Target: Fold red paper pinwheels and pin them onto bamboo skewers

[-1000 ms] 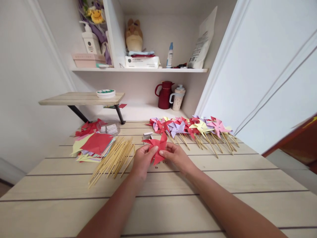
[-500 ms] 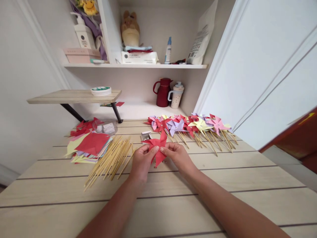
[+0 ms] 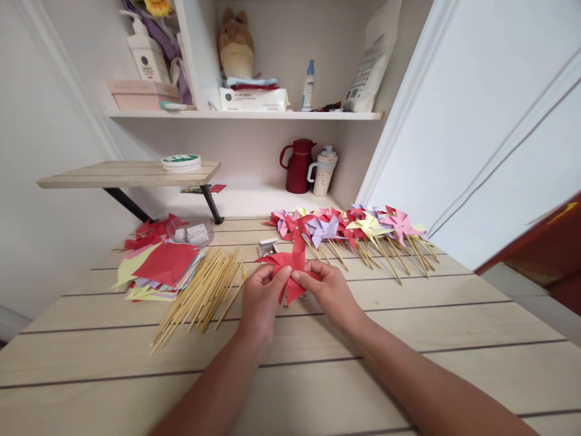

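A red paper pinwheel (image 3: 297,259) with folded blades is held between both hands, a little above the table. My left hand (image 3: 263,297) grips its left side, the thumb pressed near the centre. From the other side my right hand (image 3: 331,293) pinches it, its thumb tip close to the left one. The fingers under the paper are hidden. Small shiny bits show on the table just below the pinwheel, too small to name. Behind it stands a small open box (image 3: 267,246) with metallic pieces inside. Left of my left hand lie many thin wooden sticks (image 3: 200,290).
Finished pinwheels on sticks (image 3: 372,229) lie in rows at the back right. On the left are stacked coloured paper sheets (image 3: 166,264) and a clear plastic container (image 3: 195,233). A small raised shelf (image 3: 131,174) stands behind them. A red jug (image 3: 299,166) and a cup (image 3: 325,172) stand at the back.
The view has shifted slightly. Both hands keep their hold on the red pinwheel, which is turned a little, its blades spread at a slightly different angle.
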The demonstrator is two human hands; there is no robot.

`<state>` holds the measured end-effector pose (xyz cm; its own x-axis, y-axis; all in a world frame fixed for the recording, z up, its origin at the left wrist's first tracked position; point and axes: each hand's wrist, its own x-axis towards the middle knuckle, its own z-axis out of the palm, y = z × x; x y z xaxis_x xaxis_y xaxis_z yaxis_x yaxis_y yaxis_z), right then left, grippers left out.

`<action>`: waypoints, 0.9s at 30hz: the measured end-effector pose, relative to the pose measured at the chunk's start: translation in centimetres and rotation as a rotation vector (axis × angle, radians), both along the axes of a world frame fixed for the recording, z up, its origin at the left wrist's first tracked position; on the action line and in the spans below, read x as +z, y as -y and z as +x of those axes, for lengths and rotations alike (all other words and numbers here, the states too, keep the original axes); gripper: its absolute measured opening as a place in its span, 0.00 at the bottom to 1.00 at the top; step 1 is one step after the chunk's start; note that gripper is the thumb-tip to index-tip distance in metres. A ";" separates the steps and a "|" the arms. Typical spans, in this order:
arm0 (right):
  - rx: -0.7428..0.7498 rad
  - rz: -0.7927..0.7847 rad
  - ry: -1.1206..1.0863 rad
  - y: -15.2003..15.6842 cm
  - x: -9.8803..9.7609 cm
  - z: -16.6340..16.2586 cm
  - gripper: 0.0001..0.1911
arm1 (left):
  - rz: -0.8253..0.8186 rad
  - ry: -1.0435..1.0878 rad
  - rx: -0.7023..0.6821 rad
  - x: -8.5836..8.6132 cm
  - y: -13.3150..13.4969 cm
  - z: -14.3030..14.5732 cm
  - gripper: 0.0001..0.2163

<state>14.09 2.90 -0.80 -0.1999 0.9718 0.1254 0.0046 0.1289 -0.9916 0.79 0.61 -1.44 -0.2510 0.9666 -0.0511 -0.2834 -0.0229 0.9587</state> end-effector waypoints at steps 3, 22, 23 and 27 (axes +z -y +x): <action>0.027 0.051 0.003 0.2 0.3 0.2 0.15 | 0.029 -0.014 -0.040 0.2 0.1 -0.2 0.11; 0.025 0.128 0.021 -0.4 0.9 1.4 0.13 | 0.038 -0.024 -0.201 1.3 -0.2 -1.6 0.12; 0.021 0.134 0.028 -0.4 0.9 1.4 0.13 | 0.044 -0.019 -0.190 1.3 -0.2 -1.6 0.12; 0.011 0.147 0.051 -0.3 1.0 1.3 0.14 | 0.044 -0.052 -0.160 1.4 -0.2 -1.6 0.11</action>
<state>15.41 3.20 0.24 -0.2200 0.9414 0.2557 0.0527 0.2732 -0.9605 -0.78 0.81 -0.02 -0.0945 0.9955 0.0009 -0.2372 -0.0234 0.9712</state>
